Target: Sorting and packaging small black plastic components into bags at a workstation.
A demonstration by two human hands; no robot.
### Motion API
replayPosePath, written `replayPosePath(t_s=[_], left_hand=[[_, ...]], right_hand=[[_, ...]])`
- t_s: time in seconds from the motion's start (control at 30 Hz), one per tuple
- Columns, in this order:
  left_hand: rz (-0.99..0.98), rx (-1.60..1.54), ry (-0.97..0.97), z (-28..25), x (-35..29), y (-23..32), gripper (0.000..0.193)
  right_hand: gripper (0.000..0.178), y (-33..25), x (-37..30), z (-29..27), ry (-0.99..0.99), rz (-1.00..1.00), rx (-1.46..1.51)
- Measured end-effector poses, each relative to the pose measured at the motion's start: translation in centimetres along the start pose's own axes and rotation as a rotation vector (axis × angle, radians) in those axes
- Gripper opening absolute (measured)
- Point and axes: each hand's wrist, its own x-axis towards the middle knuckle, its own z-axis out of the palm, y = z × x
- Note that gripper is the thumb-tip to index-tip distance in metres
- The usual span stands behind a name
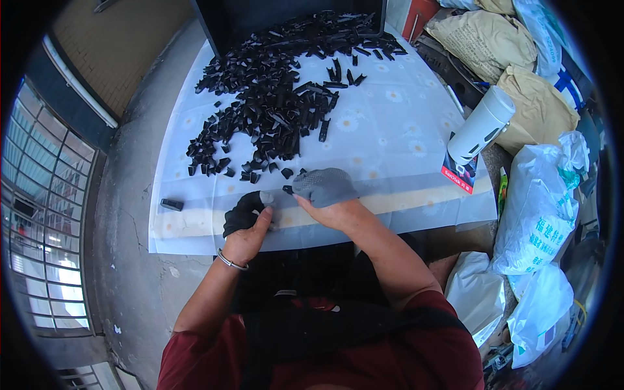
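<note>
At the table's near edge my left hand (248,222) is closed, its fingers in a black glove with a grey tip and its thumb bare. Whatever it may hold is hidden. Just to its right, my right hand (324,194) wears a grey mesh covering over the fingers. Its thumb and fingers pinch a small black plastic piece (287,189). Beyond both hands spreads a loose heap of small black plastic pieces (260,110), some short and notched, some longer strips. A single black block (171,205) lies alone at the table's near left.
A black bin (209,29) lies on its side at the far end, pieces spilling out of its mouth. On the flowered tablecloth (390,143), a white bottle (482,123) stands by a red and black card (458,175) at the right. Stuffed sacks (536,201) crowd the right side.
</note>
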Motion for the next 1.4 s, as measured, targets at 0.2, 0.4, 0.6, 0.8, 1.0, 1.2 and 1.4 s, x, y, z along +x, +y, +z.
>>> replayPosePath(t_s=[0.2, 0.4, 0.6, 0.8, 1.0, 1.2, 1.4], left_hand=[[-0.064, -0.019, -0.016, 0.0, 0.3, 0.6, 0.022], [-0.077, 0.028, -0.010, -0.3, 0.0, 0.9, 0.024], [-0.384, -0.307, -0.231, -1.0, 0.4, 2.9, 0.033], [0.136, -0.103, -0.041, 0.8, 0.0, 2.3, 0.042], [-0.203, -0.169, -0.091, -0.4, 0.4, 4.0, 0.046], [-0.073, -0.063, -0.146, -0.5, 0.8, 3.5, 0.048], [0.114, 0.028, -0.113, 0.1, 0.9, 4.3, 0.042]], right_hand=[[0.022, 1.4, 0.0, 0.3, -0.004, -0.135, -0.081], [0.025, 1.0, -0.1, 1.9, 0.019, -0.073, -0.167], [0.026, -0.1, -0.7, -0.3, -0.150, -0.049, 0.452], [0.023, -1.4, -1.0, 0.6, -0.002, -0.193, 0.337], [0.018, -0.4, -1.4, -1.2, 0.053, -0.336, 0.081], [0.014, -0.6, -2.1, -0.8, 0.073, -0.313, 0.102], [0.016, -0.5, -2.3, 0.5, 0.046, -0.431, -0.101]])
